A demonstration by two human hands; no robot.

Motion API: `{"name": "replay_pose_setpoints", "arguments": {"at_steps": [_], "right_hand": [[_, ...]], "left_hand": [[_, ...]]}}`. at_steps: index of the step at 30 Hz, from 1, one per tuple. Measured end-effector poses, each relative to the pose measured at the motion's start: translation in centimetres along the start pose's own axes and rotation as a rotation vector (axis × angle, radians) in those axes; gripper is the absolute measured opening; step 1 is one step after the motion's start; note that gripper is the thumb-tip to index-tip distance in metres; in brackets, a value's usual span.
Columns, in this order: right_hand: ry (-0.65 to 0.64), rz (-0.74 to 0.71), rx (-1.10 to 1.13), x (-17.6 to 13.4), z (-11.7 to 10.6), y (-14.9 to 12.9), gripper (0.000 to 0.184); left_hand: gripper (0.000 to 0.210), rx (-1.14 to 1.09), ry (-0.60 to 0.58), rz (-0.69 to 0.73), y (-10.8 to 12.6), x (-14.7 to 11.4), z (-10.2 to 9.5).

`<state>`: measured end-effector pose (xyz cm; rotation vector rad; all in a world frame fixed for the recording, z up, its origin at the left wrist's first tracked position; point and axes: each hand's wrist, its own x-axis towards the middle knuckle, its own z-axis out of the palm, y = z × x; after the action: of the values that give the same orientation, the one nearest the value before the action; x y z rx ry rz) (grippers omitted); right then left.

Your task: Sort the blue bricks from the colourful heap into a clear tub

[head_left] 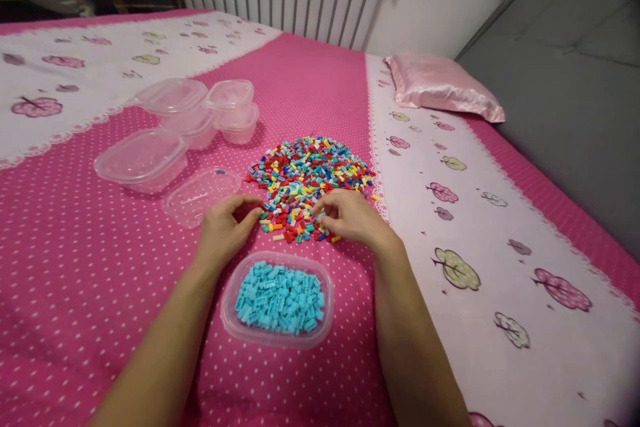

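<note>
We curl left hand [227, 223] at near left edge of mixed-brick pile [313, 167], right hand [347, 213] over its near right; cannot tell whether either grips anything. Nearer us, tub [329, 303] holds blue bricks [280, 298]. Far left, clear containers [143, 157] stand.

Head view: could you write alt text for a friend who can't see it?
A person's left hand and right hand are at a pile of multicoloured bricks on a pink bedspread. Nearer the camera, a clear tub holds light-blue bricks; beyond the left hand are a lid and more tubs.
</note>
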<state>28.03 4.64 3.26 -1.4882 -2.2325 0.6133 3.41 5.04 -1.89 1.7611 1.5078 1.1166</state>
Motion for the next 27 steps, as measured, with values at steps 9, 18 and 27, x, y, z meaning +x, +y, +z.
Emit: {"name": "replay_pose_setpoints", "arguments": {"at_steps": [9, 18, 27], "right_hand": [[-0.050, 0.117, -0.269, -0.2, 0.3, -1.1, 0.033], [-0.019, 0.054, -0.247, 0.3, 0.8, -0.2, 0.020], [0.069, 0.035, 0.126, 0.5, 0.9, 1.5, 0.018]], "left_hand": [[0.028, 0.019, -0.047, 0.015, -0.6, -0.1, -0.1], [0.031, 0.044, -0.055, 0.022, 0.0, -0.1, -0.4], [0.030, 0.026, -0.050, 0.007, 0.5, -0.1, -0.4]]}}
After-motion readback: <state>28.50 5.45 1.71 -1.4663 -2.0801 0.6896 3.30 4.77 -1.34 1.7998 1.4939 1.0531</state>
